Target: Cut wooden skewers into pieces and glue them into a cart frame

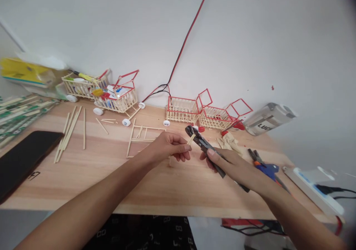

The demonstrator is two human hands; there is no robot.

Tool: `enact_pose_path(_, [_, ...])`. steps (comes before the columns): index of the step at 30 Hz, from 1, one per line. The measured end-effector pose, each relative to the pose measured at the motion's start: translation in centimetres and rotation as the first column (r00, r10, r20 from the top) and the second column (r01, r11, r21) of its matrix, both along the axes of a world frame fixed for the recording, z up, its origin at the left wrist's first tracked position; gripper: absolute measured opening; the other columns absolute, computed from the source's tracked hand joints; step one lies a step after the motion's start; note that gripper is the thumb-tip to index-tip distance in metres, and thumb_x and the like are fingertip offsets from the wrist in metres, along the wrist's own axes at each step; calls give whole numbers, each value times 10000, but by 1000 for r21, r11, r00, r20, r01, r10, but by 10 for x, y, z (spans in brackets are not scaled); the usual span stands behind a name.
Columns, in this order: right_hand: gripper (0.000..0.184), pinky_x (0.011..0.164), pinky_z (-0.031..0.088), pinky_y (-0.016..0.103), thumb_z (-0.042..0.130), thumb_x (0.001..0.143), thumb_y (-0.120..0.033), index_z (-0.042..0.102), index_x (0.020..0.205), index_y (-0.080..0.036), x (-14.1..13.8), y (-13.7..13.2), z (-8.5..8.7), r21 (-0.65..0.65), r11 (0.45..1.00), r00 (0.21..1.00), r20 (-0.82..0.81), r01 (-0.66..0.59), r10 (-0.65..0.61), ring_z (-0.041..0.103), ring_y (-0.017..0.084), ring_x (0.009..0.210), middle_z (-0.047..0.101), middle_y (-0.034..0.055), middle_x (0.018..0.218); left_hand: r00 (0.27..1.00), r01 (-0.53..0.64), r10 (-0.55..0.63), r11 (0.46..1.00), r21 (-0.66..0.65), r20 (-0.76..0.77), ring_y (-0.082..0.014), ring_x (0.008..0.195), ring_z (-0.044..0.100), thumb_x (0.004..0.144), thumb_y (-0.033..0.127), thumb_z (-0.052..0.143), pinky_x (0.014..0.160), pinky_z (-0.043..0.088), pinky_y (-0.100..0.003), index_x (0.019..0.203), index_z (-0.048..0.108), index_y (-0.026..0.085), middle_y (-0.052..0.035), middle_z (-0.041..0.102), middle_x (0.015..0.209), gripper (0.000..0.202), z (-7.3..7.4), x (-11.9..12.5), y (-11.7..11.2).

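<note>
Stick (191,139) between pliers (200,141) jaws, left hand (169,147) pinching.

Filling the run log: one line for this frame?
left hand: pinches short wooden stick | right hand: grips pliers | pliers head by stick tip, contact unclear | stick-frame carts at back of table

Short pale stick (190,139) — tilted, just beside dark pliers (202,143).

Bare left hand (169,148), right hand (236,166); black patterned clothing (144,231).
</note>
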State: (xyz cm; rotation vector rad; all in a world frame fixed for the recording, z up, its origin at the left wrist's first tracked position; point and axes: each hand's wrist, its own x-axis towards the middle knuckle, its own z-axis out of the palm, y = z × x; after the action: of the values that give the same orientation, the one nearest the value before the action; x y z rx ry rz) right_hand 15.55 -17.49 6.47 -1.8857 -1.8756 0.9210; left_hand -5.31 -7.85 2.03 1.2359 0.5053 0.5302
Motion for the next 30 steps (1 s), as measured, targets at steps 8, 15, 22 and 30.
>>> enact_pose_path(8, [603, 532, 402, 262, 303, 901, -669, 636, 811, -174, -4, 1, 0, -22, 1000, 1000, 9, 7, -7, 549, 156, 579, 589, 29, 632, 1000, 16, -18, 998, -65, -21, -81, 547, 588, 700, 358, 767, 564, 443, -205, 705, 665, 91, -68, 693, 671, 285, -1, -2, 1])
enact_pose_path(15, [574, 520, 382, 252, 306, 920, -633, 591, 742, -168, -7, -1, 5, -16, 1000, 995, 98, -6, 7, 533, 140, 570, 587, 30, 642, 998, 22, -27, 996, -87, -50, -82, 528, 586, 677, 372, 776, 530, 430, -195, 710, 669, 87, -65, 689, 654, 306, -1, 1, -1])
enact_pose_path(22, [582, 541, 380, 274, 286, 921, -639, 580, 726, -176, -5, -3, 3, -5, 1000, 988, 153, -21, 21, 536, 153, 590, 606, 41, 672, 995, -11, 10, 1000, -8, -97, -92, 518, 587, 719, 309, 735, 518, 440, -200, 679, 661, 89, -72, 692, 635, 235, -4, 5, -3])
enact_pose_path(30, [587, 547, 382, 285, 281, 913, -656, 572, 731, -179, -7, -4, 2, -8, 1000, 986, 167, -14, 15, 546, 166, 612, 614, 44, 681, 968, -83, 101, 993, 86, -230, -84, 487, 569, 764, 193, 649, 498, 442, -191, 639, 648, 91, -46, 669, 588, 162, 3, 9, -9])
